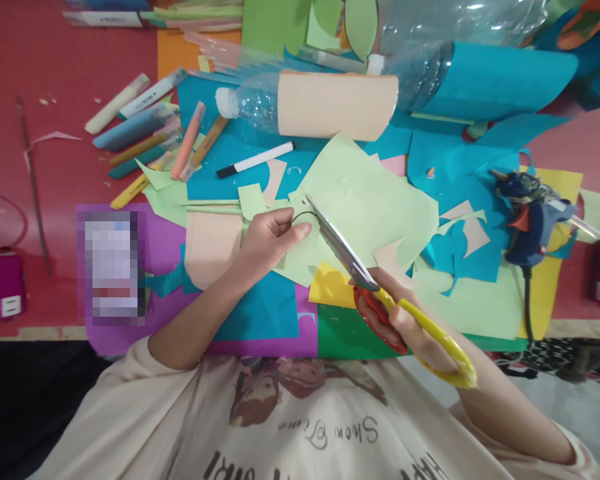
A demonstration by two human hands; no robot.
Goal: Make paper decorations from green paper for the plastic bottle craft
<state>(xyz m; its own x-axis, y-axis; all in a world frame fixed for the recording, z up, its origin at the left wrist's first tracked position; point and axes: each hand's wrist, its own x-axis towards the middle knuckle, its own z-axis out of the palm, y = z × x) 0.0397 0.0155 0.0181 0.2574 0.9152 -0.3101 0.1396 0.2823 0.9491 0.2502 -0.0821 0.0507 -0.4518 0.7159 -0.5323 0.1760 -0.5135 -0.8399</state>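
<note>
My right hand [405, 320] is wrapped round the handles of a large pair of scissors [347, 247], one handle yellow and the other red. The blades point up and left, nearly together, with their tips close to my left hand [275, 237]. The left fingers are pinched on a light green piece of paper [303, 243] that bears a thin dark curved line. Where this piece ends is hard to make out against the large light green sheet [370, 193] behind it. A peach paper piece [213, 247] lies beside my left wrist.
A plastic bottle [257, 100] wrapped in peach paper lies beyond my hands, near a larger bottle with blue paper [500, 77]. Several markers [140, 127] lie at left, above a blurred phone [113, 263]. A blue glue gun [535, 227] rests at right among paper scraps.
</note>
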